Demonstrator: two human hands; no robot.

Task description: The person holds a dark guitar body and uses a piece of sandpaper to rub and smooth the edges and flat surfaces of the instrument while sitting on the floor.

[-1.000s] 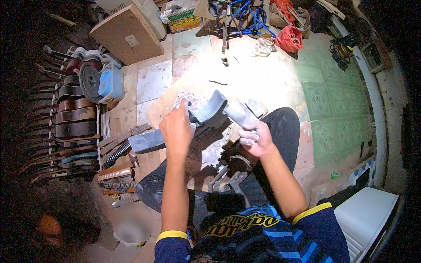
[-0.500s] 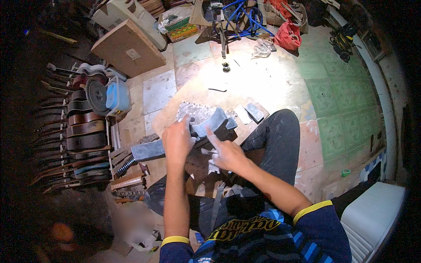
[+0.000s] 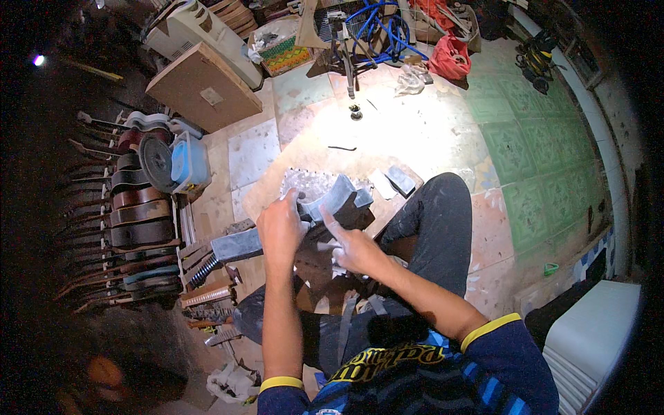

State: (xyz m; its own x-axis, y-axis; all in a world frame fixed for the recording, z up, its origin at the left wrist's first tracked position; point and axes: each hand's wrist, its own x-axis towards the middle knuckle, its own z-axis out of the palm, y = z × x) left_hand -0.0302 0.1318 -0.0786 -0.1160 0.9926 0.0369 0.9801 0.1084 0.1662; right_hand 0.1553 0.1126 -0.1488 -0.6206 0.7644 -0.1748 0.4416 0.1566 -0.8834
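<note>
A dusty grey-blue piece with a deep concave curve [image 3: 330, 198] lies across my lap, its dark underside in shadow. A straight grey block [image 3: 236, 244] extends to the left beyond my wrist; whether it joins the curved piece is hidden. My left hand [image 3: 281, 225] is closed on the near-left end of the curved piece, fingertips curled over its edge. My right hand [image 3: 356, 250] reaches in from the right, its index finger stretched out against the curved face. Its thumb is apart and the other fingers are partly bent. White dust coats the fingers of both hands.
Beyond the piece lies a speckled grey sheet [image 3: 296, 181] on a board. A small grey-blue block [image 3: 400, 180] rests beside my right knee. Several guitar-like instruments [image 3: 142, 214] line the left side, near a clear tub [image 3: 197, 166]. A black spring [image 3: 203, 273] lies left of my lap.
My right index fingertip has slid slightly down and left along the curved face. The left hand keeps its grip, and the whole view has shifted a little.
</note>
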